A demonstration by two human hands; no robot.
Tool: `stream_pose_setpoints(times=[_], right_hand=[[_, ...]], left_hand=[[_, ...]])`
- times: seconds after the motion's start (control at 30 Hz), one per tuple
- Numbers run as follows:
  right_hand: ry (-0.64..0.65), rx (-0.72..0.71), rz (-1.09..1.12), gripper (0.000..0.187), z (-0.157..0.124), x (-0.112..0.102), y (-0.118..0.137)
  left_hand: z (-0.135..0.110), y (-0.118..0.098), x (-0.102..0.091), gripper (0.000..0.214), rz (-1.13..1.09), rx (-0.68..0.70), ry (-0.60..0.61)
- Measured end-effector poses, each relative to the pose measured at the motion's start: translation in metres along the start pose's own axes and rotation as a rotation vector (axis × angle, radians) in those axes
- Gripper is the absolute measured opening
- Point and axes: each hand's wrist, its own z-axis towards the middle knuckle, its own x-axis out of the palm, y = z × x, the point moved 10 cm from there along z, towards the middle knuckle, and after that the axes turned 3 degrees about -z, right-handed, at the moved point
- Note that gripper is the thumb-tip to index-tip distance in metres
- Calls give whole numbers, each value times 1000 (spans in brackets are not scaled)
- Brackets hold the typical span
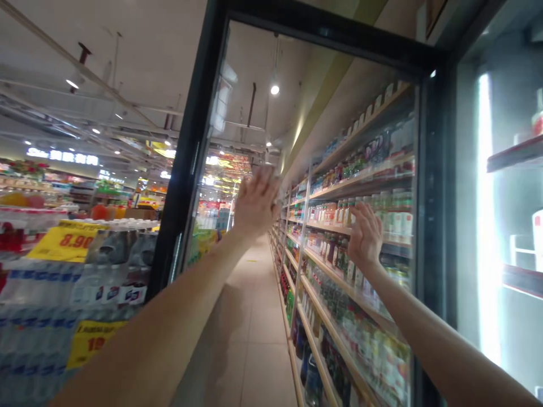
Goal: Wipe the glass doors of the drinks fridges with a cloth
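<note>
A glass cooler door (435,226) with a black frame stands open in front of me. My left hand (257,200) is raised before the middle of its pane, fingers stretched upward and slightly blurred, holding nothing. To the right, my right hand (365,232) is up at the pane too, its fingers loosely bent and apart, with nothing in them. Whether either palm touches the glass I cannot tell for sure. Through the pane, shelves of bottled drinks (339,213) show behind both hands.
The lit cooler interior (487,215) with shelves is at the far right. Stacked packs of water bottles (38,288) with yellow price signs (61,242) stand at the left. A tiled aisle floor (263,362) runs ahead beyond the door.
</note>
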Motion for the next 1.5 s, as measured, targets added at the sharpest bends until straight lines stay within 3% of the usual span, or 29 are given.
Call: stream_pose_setpoints(times=[0.07,0.1,0.17,0.27,0.33,0.4,0.47,0.53,0.57,0.6,0.67,0.73,0.8,0.87,1.0,1.07,1.13,1.23,1.27,1.3,1.33,1.4,1.5], right_hand=[[-4,8,-11,42,0,0,0],[1,15,-14,42,0,0,0],[9,19,-16,42,0,1,-1],[17,3,-7,41,-1,2,-1],[6,-6,4,41,-1,1,-2],[-1,-8,12,41,-2,1,-2],[-7,-9,10,41,-2,2,-1],[-4,-5,-1,40,-1,2,0],[-2,-2,-8,40,-1,2,0],[2,3,-15,40,-1,2,1],[18,10,-22,41,-1,3,0],[27,13,-15,41,-1,4,-1],[26,14,3,41,-1,4,-3],[19,13,17,41,-2,4,-4],[22,6,0,41,-2,5,-2],[18,6,-14,41,-2,4,0],[9,9,-17,41,-1,3,1],[5,7,-3,40,-1,2,0],[9,8,3,40,-1,3,-1],[11,6,10,40,-1,3,-1],[10,2,13,40,-1,3,-1],[8,2,12,39,-1,3,-1],[4,17,-10,40,-1,3,-1]], left_hand=[[5,31,-12,52,11,-195,-86],[2,28,-12,51,7,-196,-94],[-11,-15,3,50,-19,-3,-33],[-48,-107,34,47,-85,498,128],[-55,-123,41,47,-103,638,172],[-31,-90,34,48,-78,496,139],[1,-27,15,48,-33,184,43],[16,24,-4,50,0,-96,-57],[15,33,-8,51,6,-168,-79],[12,29,-6,52,2,-175,-75],[1,-16,10,52,-31,18,13],[-20,-78,31,50,-77,342,129],[-35,-110,41,49,-100,554,193],[-26,-92,38,49,-79,511,181],[9,25,-1,51,14,-49,-27],[4,50,-13,52,27,-223,-110],[-8,24,-6,52,14,-152,-88],[-36,-63,24,48,-37,271,72],[-47,-83,30,47,-53,400,119],[-55,-91,32,47,-61,478,145],[-57,-86,30,47,-59,492,147],[-47,-39,14,49,-23,319,79],[-42,53,-20,51,43,-116,-86]])
